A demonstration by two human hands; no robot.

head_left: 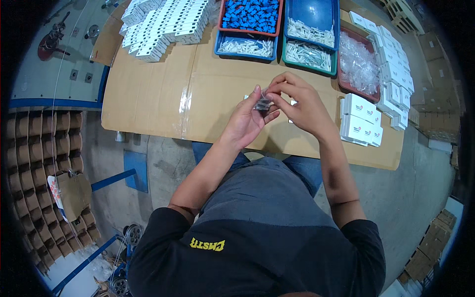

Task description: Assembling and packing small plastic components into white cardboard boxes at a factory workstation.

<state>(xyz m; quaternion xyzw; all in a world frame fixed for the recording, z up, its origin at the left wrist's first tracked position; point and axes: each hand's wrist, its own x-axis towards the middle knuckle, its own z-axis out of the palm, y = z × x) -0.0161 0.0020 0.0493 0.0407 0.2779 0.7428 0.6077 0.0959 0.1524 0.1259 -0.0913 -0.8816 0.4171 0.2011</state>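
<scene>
Over the cardboard-covered table (163, 104), my left hand (245, 121) holds a small clear plastic bag (262, 103) with small greyish pieces in it, between thumb and fingers. My right hand (303, 103) is closed in a pinch at the bag's upper edge, its fingertips nearly meeting the left thumb. What exactly is in the bag is too small to make out. Partly hidden behind my right hand, a small white item (292, 103) lies on the cardboard.
Many small white boxes (170, 24) stand at the far left. Trays hold blue parts (250, 16), white plugs (246, 47) and clear plastic bags (357, 64). White cartons (361, 119) are stacked at the right. A cardboard divider grid (39, 173) stands left of the table.
</scene>
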